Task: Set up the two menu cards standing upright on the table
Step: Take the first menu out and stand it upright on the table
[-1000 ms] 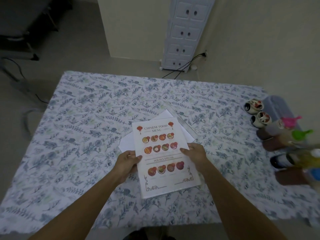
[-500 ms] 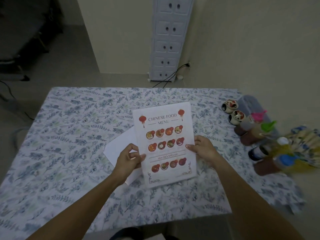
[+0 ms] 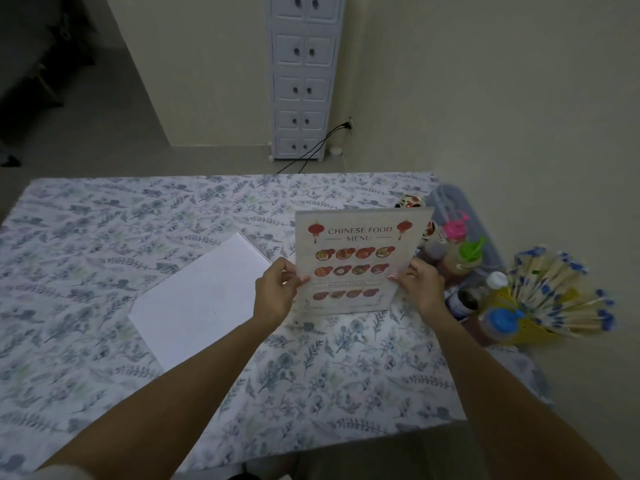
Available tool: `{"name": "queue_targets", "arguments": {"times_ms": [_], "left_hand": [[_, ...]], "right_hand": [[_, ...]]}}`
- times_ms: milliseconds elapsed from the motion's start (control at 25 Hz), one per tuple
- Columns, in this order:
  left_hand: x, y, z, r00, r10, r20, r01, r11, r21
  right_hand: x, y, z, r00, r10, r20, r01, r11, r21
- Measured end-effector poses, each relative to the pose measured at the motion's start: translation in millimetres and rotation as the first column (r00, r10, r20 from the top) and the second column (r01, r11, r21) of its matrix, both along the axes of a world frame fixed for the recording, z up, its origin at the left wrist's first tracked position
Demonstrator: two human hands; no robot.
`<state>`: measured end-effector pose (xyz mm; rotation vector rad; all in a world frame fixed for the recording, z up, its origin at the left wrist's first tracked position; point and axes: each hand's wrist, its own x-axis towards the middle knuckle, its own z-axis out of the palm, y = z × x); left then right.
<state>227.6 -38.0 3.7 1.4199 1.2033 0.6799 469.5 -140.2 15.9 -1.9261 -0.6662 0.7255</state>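
A printed "Chinese Food Menu" card point(image 3: 356, 258) stands nearly upright near the table's right side, its lower edge on or just above the floral tablecloth point(image 3: 104, 258). My left hand point(image 3: 277, 289) pinches its left edge and my right hand point(image 3: 420, 289) holds its right edge. A second menu card point(image 3: 201, 299) lies flat on the cloth to the left, blank white side up, apart from both hands.
Sauce bottles with pink point(image 3: 455, 228), green point(image 3: 471, 249) and blue point(image 3: 502, 318) caps crowd the right edge, right behind the held card. A yellow holder of chopsticks point(image 3: 554, 299) sits beside them. Small painted bowls point(image 3: 410, 202) lie further back. A white drawer tower point(image 3: 301, 77) stands by the wall.
Both hands lifted the printed card off the white one, carried it rightwards and tipped it up to nearly vertical. The white card stayed flat where it was.
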Motion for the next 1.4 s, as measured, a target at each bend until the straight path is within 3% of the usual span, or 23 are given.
{"name": "queue_targets", "arguments": {"times_ms": [160, 640, 920, 1080, 1160, 1240, 1320, 1400], "left_hand": [[21, 3, -9, 0.999, 0.047, -0.025, -0.049, 0.997, -0.062], [27, -6, -6, 0.994, 0.074, -0.075, -0.078, 0.995, -0.056], [26, -14, -2, 0.990, 0.054, -0.132, -0.058, 0.998, -0.027], [23, -19, 0, 0.955, -0.046, -0.294, 0.070, 0.995, 0.071], [13, -20, -8, 0.887, -0.172, -0.428, 0.229, 0.970, 0.083], [-4, -18, -17, 0.706, -0.279, -0.651, 0.430, 0.899, 0.081], [-23, -13, -25, 0.509, -0.279, -0.814, 0.594, 0.798, 0.098], [-42, -7, -29, 0.416, -0.244, -0.876, 0.697, 0.704, 0.135]], "right_hand": [[24, 3, -10, 0.999, 0.033, 0.002, -0.033, 0.997, -0.065], [31, 7, -15, 0.992, 0.118, -0.055, -0.120, 0.992, -0.033], [22, 3, -12, 0.989, 0.117, 0.096, -0.104, 0.987, -0.125], [8, -6, -20, 0.970, 0.089, 0.227, -0.057, 0.988, -0.144], [-4, -13, -26, 0.930, 0.124, 0.346, -0.043, 0.971, -0.234], [-18, -23, -33, 0.870, 0.180, 0.459, -0.014, 0.939, -0.343], [-34, -33, -38, 0.793, 0.248, 0.556, -0.002, 0.914, -0.405], [-51, -41, -41, 0.743, 0.318, 0.589, -0.019, 0.889, -0.457]]}}
